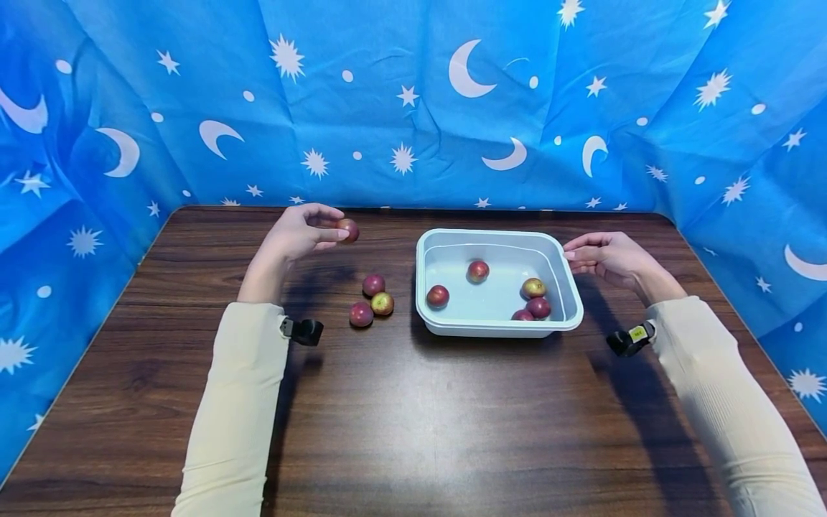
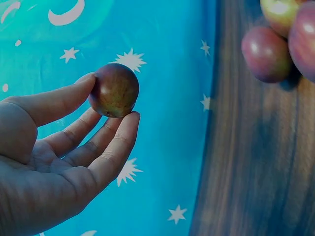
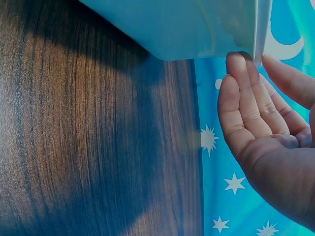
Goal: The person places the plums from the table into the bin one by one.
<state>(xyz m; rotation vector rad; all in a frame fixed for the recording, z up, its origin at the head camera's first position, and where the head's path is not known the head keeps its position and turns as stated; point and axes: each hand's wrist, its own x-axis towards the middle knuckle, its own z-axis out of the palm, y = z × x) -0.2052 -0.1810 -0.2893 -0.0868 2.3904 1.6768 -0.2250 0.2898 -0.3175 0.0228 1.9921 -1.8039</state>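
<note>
The left hand (image 1: 293,233) is raised above the wooden table (image 1: 413,416), well to the left of the pale tub (image 1: 497,324), its forearm running up from the near left in a cream sleeve (image 1: 235,402). Its thumb and fingertips (image 2: 129,123) pinch a single dark red fruit (image 2: 114,90), which is held clear of the tabletop, the palm turned toward the tub. Three more fruits (image 1: 372,301) lie loose in a close cluster on the table just left of the tub, below the lifted hand.

The right hand (image 1: 607,257) is at the tub's far right corner, the forearm angling in from the near right. Its fingers (image 3: 241,93) are nearly straight and lie together, the tips touching the tub's rim from below while the thumb sits on the other side of the rim; they rest against it more than they clasp it.

Inside the tub sit five fruits (image 1: 478,271), two toward its left, three toward its right near corner
</note>
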